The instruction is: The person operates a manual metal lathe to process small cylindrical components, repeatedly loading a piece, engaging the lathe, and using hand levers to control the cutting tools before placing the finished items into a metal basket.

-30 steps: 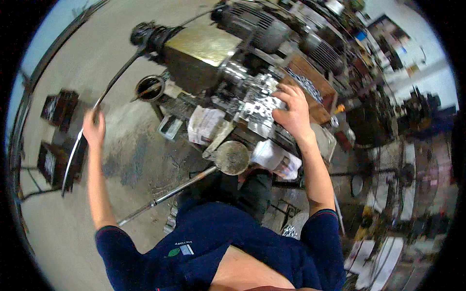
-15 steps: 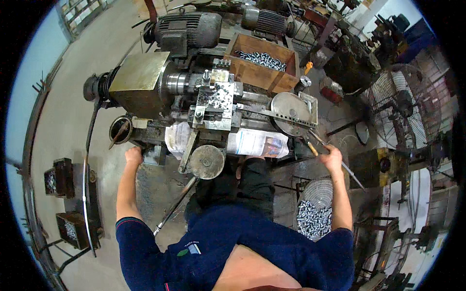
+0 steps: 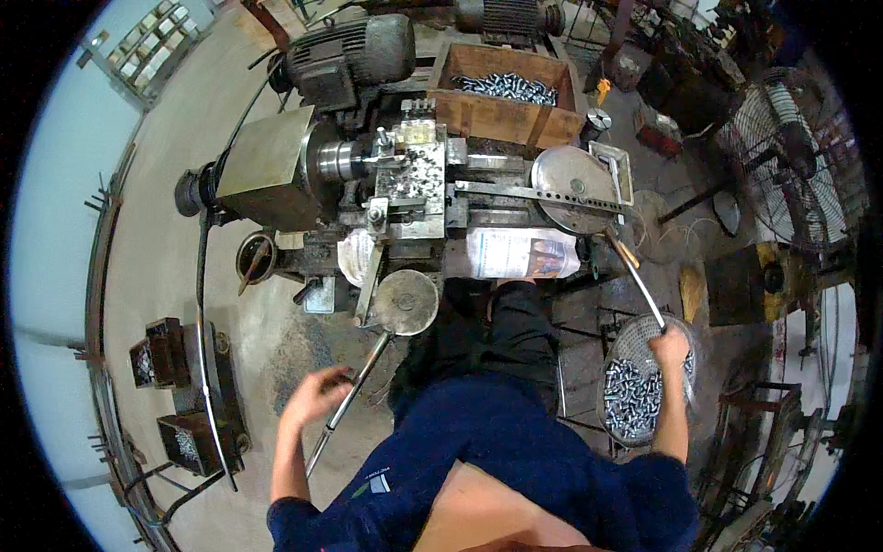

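Note:
My right hand (image 3: 670, 346) is closed around a long metal lever (image 3: 644, 290), which slants down from beside a round metal disc (image 3: 570, 189) at the right end of the lathe-like machine (image 3: 409, 189). Below that hand, a round mesh basket (image 3: 621, 329) carries many small shiny metal parts (image 3: 635, 400). My left hand (image 3: 319, 396) is raised with its fingers loosely bent and apart, holding nothing visible. Closest to its fingertips is a second metal lever (image 3: 354, 386), joined to a round plate (image 3: 402, 302) at the machine's front. Whether the fingertips touch that lever I cannot tell.
Behind the machine stands a wooden box (image 3: 506, 124) of similar metal parts, near a large motor (image 3: 349, 55). Small bins (image 3: 189, 442) sit on the floor at left. A caged fan (image 3: 791, 156) stands at right. A printed sheet (image 3: 524, 253) lies along the machine's front.
My left hand has left the small grey box at the machine's front left and come back toward the front lever. My right hand is nearer my body, still on its lever, whose angle has changed.

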Available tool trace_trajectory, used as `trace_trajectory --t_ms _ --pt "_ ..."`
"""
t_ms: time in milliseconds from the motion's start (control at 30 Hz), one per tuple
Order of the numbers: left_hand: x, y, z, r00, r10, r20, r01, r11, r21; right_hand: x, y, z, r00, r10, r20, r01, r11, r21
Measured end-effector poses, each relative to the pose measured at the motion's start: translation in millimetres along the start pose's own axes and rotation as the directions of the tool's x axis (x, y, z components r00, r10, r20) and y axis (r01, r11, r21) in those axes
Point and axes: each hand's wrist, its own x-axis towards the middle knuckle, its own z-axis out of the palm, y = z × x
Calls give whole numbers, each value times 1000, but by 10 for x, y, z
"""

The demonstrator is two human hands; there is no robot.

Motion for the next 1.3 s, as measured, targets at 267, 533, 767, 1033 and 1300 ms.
trace_trajectory --t_ms 267,533,767,1033,1300 --pt "249 19 564 964 29 -266 77 922 379 -1120 -640 163 995 -68 75 31 910 414" --pt "300 -26 574 959 23 -282 96 911 401 -1180 -814 16 985 -50 164 -29 894 448" --pt "288 -177 563 965 -1 -262 99 926 363 -665 -427 17 976 -28 218 3 993 115" --pt "237 172 504 982 -55 -178 106 951 290 1090 -7 -316 948 302 104 -280 943 -180" --pt "515 -168 92 996 28 83 18 863 -505 891 -601 120 885 -43 -464 15 998 -64"
